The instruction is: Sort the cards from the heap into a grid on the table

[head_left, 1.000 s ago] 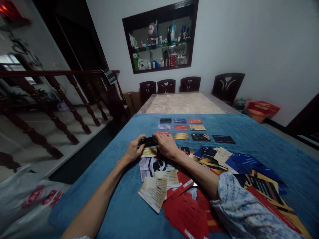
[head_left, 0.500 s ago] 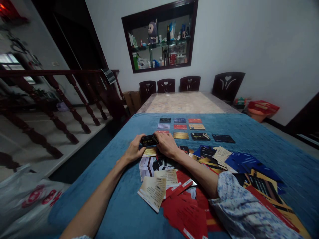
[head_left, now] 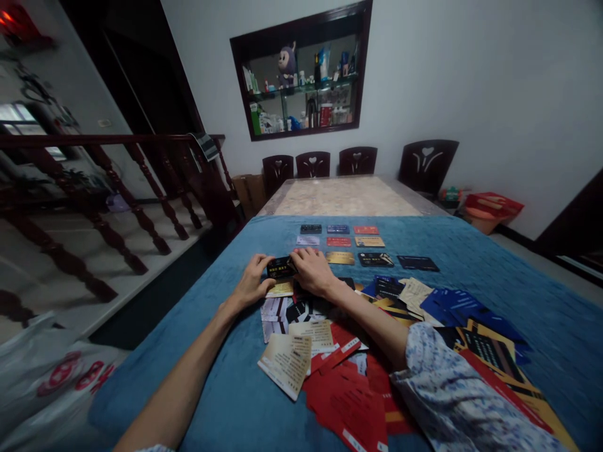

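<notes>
A black VIP card with gold print is held between my two hands at the near side of the laid-out cards. My left hand pinches its left end, thumb below and fingers above. Curled over the right end are the fingers of my right hand, partly hiding it. Just below lies a gold card, and nearer to me are white striped cards, beige cards and a heap of red cards. Beyond my hands, single cards form rows, including a gold one and a black one.
Blue cards and black-and-gold cards spread to the right on the blue cloth. Chairs stand at the far end of the table. White plastic bags are at the lower left, beside a wooden railing.
My hands stay around the black card, which is turned slightly so its VIP print shows more. The whole view has shifted a little.
</notes>
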`<state>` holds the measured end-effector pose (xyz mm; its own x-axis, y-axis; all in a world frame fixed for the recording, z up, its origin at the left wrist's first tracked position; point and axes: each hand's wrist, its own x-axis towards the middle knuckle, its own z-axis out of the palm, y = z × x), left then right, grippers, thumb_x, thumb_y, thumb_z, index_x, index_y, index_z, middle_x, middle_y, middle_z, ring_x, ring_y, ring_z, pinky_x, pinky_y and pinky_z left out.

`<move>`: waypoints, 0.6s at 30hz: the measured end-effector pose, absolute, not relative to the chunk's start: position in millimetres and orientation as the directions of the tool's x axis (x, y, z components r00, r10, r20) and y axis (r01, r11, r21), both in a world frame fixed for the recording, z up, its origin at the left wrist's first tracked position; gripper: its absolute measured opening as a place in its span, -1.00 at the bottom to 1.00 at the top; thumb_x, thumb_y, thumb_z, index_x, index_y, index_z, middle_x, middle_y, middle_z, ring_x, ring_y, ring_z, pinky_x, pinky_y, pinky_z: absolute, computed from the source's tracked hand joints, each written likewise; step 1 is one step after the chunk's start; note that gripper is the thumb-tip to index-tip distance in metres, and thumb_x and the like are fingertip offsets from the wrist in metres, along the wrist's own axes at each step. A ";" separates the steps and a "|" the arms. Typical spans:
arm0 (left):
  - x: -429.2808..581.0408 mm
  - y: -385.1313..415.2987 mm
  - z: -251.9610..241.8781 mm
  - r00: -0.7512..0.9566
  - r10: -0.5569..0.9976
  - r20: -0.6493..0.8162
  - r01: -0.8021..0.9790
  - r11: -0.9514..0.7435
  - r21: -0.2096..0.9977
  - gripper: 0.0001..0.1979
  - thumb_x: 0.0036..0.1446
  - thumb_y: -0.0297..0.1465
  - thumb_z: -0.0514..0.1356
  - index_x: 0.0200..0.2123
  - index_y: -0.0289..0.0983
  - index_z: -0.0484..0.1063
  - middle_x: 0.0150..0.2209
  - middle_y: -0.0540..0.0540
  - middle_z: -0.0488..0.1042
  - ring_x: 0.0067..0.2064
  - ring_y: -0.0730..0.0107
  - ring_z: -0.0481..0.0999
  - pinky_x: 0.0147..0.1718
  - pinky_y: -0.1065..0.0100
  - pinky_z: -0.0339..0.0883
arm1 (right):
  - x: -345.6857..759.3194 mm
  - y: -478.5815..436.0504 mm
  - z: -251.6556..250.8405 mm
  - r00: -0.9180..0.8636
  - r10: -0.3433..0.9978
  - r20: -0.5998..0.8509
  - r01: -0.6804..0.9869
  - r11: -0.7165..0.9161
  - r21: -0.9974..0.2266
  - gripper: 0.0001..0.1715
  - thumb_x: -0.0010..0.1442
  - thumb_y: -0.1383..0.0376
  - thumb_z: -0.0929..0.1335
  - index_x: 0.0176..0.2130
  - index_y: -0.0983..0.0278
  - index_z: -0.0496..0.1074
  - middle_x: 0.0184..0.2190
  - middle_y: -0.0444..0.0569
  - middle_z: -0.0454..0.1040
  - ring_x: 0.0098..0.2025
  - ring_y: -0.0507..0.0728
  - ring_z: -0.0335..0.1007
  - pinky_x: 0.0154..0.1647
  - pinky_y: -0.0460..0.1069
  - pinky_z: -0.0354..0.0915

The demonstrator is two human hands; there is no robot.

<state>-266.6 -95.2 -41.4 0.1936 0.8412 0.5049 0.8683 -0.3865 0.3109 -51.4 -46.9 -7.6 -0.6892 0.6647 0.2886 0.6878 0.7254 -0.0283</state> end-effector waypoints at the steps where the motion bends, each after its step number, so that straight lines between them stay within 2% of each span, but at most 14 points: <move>1: -266.4 -94.8 -41.0 0.192 0.844 0.501 0.870 -0.382 0.310 -0.46 0.02 -0.51 0.19 0.12 -0.25 0.34 0.02 -0.16 0.34 0.09 0.13 0.37 0.15 0.07 0.31 | -51.8 -46.5 -5.8 -0.692 0.666 0.278 0.688 0.726 -0.027 -0.54 0.21 0.32 0.31 0.11 0.31 0.33 0.15 0.22 0.37 0.12 0.30 0.22 0.02 0.16 0.21; 7: -263.3 -91.9 -36.6 0.206 0.847 0.490 0.893 -0.367 0.260 -0.48 0.06 -0.46 0.19 0.13 -0.32 0.34 0.03 -0.22 0.35 0.08 0.09 0.35 0.15 0.03 0.28 | -52.1 -43.3 5.7 -0.705 0.669 0.234 0.686 0.728 -0.015 -0.56 0.17 0.31 0.34 0.05 0.33 0.36 0.05 0.22 0.43 0.11 0.32 0.25 -0.01 0.17 0.25; 18: -232.9 -82.5 -19.7 0.287 0.848 0.446 0.916 -0.379 0.130 -0.56 0.10 -0.39 0.21 0.08 -0.24 0.39 -0.04 -0.18 0.39 -0.01 0.10 0.36 0.03 0.08 0.32 | -21.4 -35.2 24.3 -0.718 0.676 0.165 0.686 0.727 0.008 -0.53 0.15 0.31 0.36 0.07 0.31 0.39 0.04 0.20 0.46 0.13 0.32 0.29 0.02 0.16 0.29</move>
<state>-232.9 -82.5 -19.7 0.2869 0.8477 0.4461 0.9163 -0.3787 0.1303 -21.4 -35.2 24.3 -0.7180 0.6762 0.1648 0.6865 0.7271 0.0078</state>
